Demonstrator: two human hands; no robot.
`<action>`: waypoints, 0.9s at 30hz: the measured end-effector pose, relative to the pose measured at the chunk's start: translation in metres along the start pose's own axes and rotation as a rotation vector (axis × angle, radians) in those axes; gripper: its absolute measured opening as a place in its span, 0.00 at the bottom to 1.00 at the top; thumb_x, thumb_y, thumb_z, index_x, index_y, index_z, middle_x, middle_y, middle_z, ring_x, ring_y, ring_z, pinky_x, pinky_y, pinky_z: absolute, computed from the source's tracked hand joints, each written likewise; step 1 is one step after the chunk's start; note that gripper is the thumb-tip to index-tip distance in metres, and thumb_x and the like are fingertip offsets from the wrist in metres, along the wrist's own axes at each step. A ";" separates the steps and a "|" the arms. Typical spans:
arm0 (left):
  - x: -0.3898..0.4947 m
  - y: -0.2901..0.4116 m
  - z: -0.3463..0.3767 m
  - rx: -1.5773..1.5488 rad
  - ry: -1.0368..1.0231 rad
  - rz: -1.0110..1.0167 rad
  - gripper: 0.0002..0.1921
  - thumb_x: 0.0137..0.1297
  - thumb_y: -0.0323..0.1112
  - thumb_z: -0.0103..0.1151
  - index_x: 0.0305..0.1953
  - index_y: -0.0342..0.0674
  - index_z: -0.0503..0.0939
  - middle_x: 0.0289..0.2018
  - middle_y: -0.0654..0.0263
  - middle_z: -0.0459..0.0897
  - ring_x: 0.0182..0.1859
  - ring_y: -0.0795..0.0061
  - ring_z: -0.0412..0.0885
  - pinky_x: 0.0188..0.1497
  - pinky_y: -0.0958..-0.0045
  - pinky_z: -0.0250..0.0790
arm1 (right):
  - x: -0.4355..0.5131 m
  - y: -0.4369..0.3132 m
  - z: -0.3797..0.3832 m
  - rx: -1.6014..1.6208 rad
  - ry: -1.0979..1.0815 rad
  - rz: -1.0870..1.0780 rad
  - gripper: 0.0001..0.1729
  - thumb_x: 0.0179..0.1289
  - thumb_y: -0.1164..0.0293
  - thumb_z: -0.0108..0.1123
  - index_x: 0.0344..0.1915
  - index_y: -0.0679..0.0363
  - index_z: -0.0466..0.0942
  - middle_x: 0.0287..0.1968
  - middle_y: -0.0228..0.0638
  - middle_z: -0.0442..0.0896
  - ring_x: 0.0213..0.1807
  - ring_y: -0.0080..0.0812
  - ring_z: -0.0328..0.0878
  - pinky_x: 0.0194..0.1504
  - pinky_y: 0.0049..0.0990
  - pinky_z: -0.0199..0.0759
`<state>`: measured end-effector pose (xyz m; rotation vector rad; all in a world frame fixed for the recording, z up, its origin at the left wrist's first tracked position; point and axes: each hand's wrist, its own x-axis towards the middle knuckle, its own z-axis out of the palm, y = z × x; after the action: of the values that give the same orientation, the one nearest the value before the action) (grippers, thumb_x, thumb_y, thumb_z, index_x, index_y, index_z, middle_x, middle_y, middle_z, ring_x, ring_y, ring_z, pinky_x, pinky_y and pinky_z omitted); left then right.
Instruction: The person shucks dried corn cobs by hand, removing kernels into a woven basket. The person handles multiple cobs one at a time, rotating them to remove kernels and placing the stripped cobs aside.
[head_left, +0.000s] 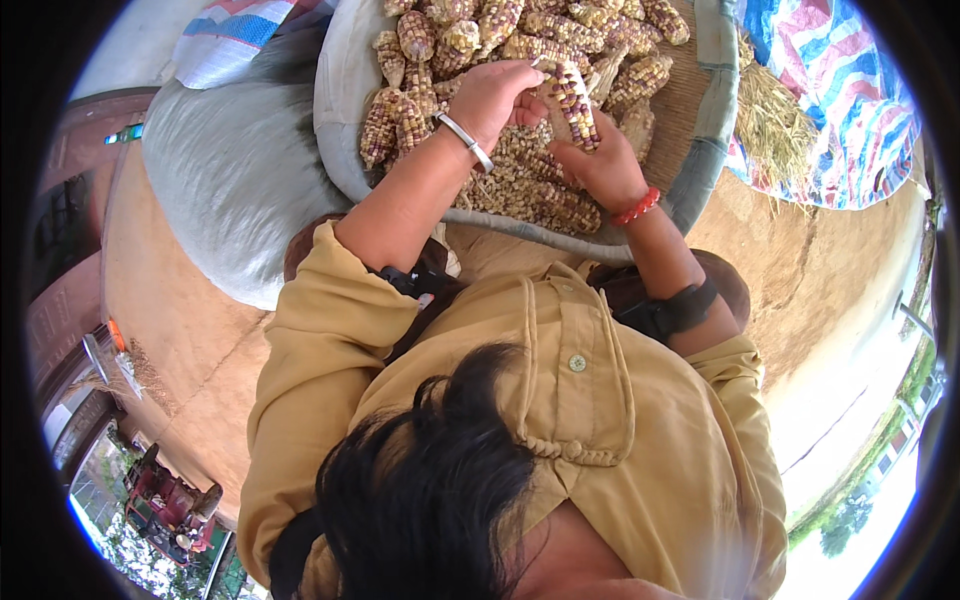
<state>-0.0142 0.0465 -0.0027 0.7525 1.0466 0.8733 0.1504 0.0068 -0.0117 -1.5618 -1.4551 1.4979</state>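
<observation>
My right hand (611, 166), with a red bead bracelet at the wrist, grips a partly shelled maize cob (576, 112) by its lower end. Purple and yellow kernels remain on the side facing right, while a pale bare strip runs along its left. My left hand (495, 97), wearing a silver bangle, has its thumb and fingers at the cob's upper end. Beneath both hands, loose maize kernels (514, 169) lie in a large woven basket (686, 105) with a grey cloth-bound rim. Whole multicoloured maize cobs (416, 37) are heaped at its far side and left.
Against the basket's left stands a bulging pale woven sack (232, 180). A straw bundle (772, 112) and striped plastic sheeting (862, 127) lie to the right. Brown concrete floor (195, 330) surrounds the seat, and a red vehicle (169, 502) stands far at lower left.
</observation>
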 end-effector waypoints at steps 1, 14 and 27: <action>0.001 0.001 0.000 0.007 0.002 -0.002 0.11 0.57 0.32 0.47 0.38 0.34 0.75 0.26 0.67 0.77 0.25 0.82 0.73 0.28 0.80 0.67 | 0.001 0.000 0.000 0.021 -0.013 0.003 0.24 0.46 0.66 0.61 0.42 0.67 0.69 0.24 0.38 0.77 0.21 0.25 0.75 0.26 0.26 0.69; 0.014 -0.001 -0.003 0.078 -0.073 0.044 0.09 0.57 0.31 0.47 0.36 0.36 0.75 0.22 0.70 0.75 0.23 0.85 0.72 0.25 0.82 0.65 | 0.007 0.000 -0.001 0.030 -0.016 0.042 0.21 0.46 0.66 0.61 0.39 0.66 0.69 0.25 0.39 0.77 0.21 0.27 0.75 0.25 0.26 0.69; 0.018 0.001 0.000 -0.037 0.061 -0.007 0.08 0.55 0.32 0.47 0.27 0.37 0.75 0.20 0.67 0.75 0.23 0.80 0.72 0.24 0.78 0.64 | 0.011 -0.008 -0.005 -0.168 0.047 -0.076 0.24 0.44 0.66 0.63 0.40 0.66 0.69 0.31 0.45 0.78 0.34 0.38 0.77 0.36 0.31 0.69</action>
<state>-0.0103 0.0633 -0.0091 0.6944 1.0833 0.9120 0.1504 0.0203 -0.0074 -1.6069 -1.6302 1.3164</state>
